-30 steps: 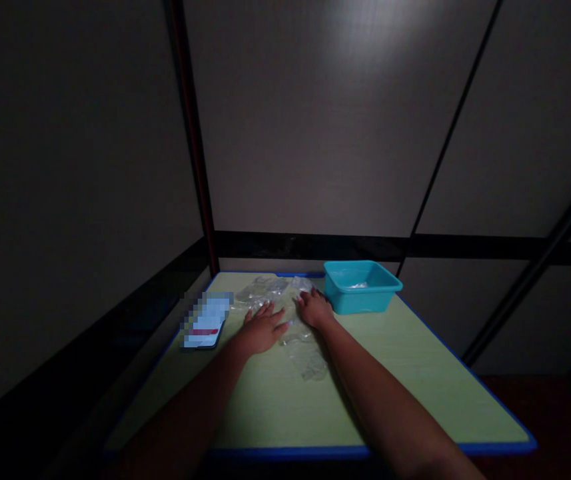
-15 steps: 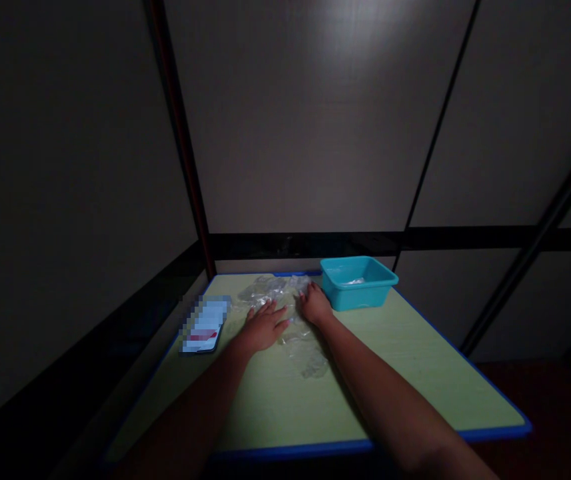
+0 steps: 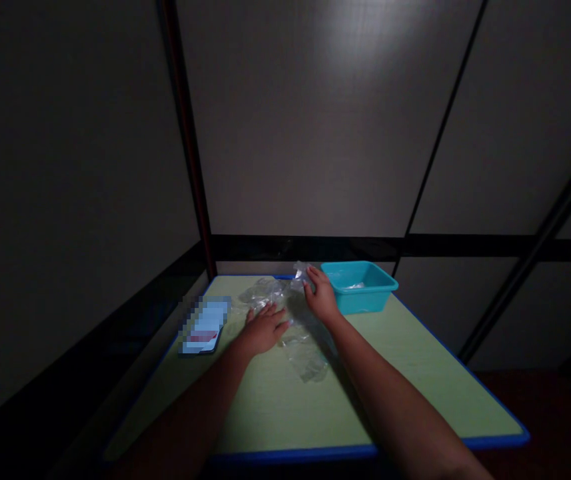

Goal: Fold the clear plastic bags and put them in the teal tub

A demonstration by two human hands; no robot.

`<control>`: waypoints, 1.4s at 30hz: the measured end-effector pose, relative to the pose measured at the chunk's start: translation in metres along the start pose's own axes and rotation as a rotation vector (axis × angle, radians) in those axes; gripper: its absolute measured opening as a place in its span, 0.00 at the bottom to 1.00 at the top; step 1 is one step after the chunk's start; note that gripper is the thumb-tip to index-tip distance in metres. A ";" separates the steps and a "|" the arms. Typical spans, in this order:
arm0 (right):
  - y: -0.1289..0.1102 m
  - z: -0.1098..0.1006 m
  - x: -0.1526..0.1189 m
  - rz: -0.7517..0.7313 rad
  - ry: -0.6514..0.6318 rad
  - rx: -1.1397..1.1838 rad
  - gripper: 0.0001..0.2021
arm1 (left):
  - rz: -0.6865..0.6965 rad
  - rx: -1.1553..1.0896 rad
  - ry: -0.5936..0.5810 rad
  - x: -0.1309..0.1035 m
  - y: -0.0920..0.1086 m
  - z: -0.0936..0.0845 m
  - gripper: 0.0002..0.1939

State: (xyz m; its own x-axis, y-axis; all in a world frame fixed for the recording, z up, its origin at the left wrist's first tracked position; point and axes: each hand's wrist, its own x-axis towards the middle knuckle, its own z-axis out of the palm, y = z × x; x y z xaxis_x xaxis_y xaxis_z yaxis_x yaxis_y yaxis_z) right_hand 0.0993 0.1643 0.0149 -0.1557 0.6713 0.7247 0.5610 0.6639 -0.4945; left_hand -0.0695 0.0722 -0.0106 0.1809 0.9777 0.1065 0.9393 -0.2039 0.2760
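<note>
Crumpled clear plastic (image 3: 308,357) lies on the green table in several thin, see-through folds. My left hand (image 3: 264,330) rests palm down beside it, fingers spread, with the fingertips at the plastic's edge. Raised a little above the table, my right hand (image 3: 321,295) has its fingers closed on a piece of clear plastic (image 3: 300,272) that sticks up at its left. Another clear piece (image 3: 262,292) lies flat beyond my left hand. Whether these pieces are joined cannot be made out.
A turquoise basin (image 3: 365,300) with some clear plastic inside stands at the back right, just beyond my right hand. A phone (image 3: 208,327), partly blurred out, lies at the left. The green table (image 3: 405,373) has a blue edge; dark panelled walls rise behind it.
My right hand has lifted slightly and shifted right, drawing the clear plastic up off the table. My left hand has stayed in place.
</note>
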 end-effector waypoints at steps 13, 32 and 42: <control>-0.031 0.001 -0.004 0.254 -0.170 0.734 0.14 | -0.023 -0.682 0.663 0.013 0.001 -0.010 0.14; -0.034 0.002 -0.005 0.439 -0.238 0.982 0.17 | -0.155 -0.957 0.716 0.013 -0.006 -0.016 0.13; 0.006 0.015 -0.003 0.572 -0.071 0.709 0.20 | -0.185 -0.952 0.725 0.011 -0.008 -0.015 0.18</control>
State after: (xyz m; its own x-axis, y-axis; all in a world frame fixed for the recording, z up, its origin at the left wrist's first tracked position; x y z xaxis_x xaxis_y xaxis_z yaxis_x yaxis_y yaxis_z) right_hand 0.0905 0.1707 0.0023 -0.0703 0.9633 0.2589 -0.0592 0.2550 -0.9651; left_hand -0.0793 0.0843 0.0029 -0.4248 0.8033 0.4174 0.2877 -0.3173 0.9036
